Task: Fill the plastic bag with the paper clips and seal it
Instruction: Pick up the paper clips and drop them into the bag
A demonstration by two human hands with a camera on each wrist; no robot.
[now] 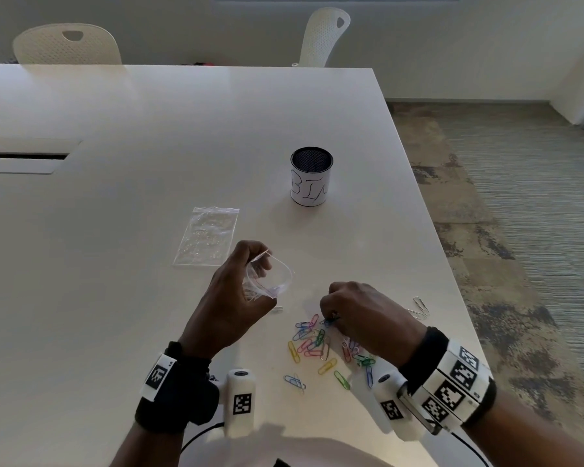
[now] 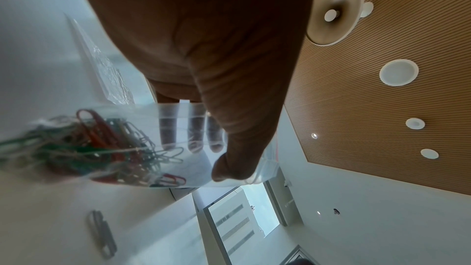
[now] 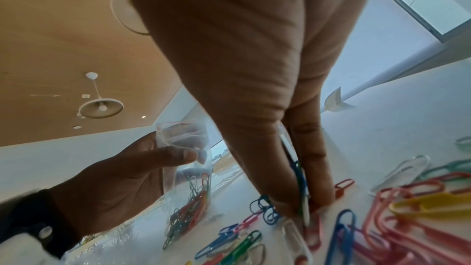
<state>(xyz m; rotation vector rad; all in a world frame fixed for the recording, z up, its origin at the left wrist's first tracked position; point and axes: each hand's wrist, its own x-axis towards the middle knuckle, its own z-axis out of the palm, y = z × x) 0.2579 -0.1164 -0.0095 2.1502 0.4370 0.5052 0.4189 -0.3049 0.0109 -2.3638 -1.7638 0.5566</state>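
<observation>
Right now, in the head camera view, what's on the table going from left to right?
Flat spare plastic bag → left hand holding the open plastic bag → black mesh cup → right hand picking among the coloured paper clips → two silver paper clips near the table's right edge.

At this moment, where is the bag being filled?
In the head view the plastic bag is gripped by the left hand, mouth open, left of the loose paper clips and just in front of a flat spare bag.

Head overhead; wrists upward, close
</observation>
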